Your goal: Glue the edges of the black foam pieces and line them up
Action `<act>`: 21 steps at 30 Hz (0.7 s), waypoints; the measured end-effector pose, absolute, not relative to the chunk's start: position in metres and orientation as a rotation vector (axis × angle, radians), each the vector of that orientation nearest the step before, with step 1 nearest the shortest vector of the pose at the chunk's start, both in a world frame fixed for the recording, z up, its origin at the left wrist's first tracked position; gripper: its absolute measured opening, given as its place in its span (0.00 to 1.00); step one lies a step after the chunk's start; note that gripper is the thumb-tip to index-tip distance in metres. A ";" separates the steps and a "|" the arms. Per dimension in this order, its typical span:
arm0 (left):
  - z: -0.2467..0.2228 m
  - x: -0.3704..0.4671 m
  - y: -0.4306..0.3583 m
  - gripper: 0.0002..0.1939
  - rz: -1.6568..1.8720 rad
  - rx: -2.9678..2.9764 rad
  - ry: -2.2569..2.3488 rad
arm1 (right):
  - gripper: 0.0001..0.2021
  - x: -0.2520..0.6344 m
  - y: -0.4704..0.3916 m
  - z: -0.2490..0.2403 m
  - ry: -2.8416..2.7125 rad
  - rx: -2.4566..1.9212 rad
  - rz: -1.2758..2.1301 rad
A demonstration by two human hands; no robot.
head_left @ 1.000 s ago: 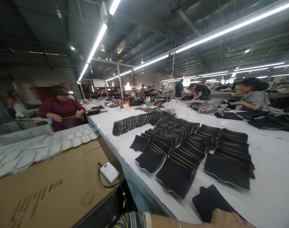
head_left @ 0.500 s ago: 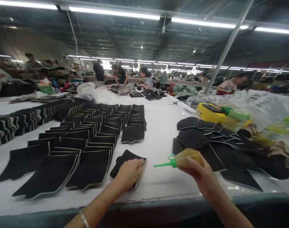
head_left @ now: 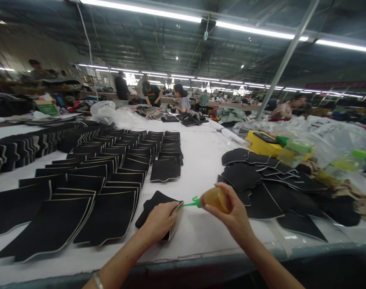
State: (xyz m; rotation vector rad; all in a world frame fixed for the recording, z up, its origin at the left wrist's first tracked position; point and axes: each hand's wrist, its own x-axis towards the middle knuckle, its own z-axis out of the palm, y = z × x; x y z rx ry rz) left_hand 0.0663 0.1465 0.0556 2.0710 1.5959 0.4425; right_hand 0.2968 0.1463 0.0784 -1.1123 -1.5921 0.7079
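I have the right hand (head_left: 233, 210) grasping the bottle (head_left: 213, 198), nozzle (head_left: 191, 204) aimed leftward at the black panel (head_left: 153, 202) the left hand (head_left: 159, 220) pinches.

I see the left arm (head_left: 125, 255) and right arm (head_left: 265, 257) reach forward. The left hand (head_left: 159, 220) is palm down with bent fingers (head_left: 171, 206). The right hand (head_left: 237, 214) curls in a grip.

A large factory workshop stretched out before me, long strip lights (head_left: 141, 11) running beneath its dark metal roof (head_left: 159, 48). Row upon row of near-identical black pieces (head_left: 106, 216) lay overlapping on a white tabletop (head_left: 198, 160) close to where I stood, clear plastic sheeting (head_left: 110, 114) sat heaped beyond them, and workers (head_left: 153, 95) bent over their jobs across the open hall.
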 end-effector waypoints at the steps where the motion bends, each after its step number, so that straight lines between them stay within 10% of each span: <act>1: 0.055 0.066 0.146 0.23 0.452 2.067 1.588 | 0.26 0.295 0.147 0.079 -1.628 -1.108 0.677; 21: 0.054 0.068 0.145 0.24 0.465 2.032 1.646 | 0.24 0.286 0.154 0.084 -1.765 -1.110 0.591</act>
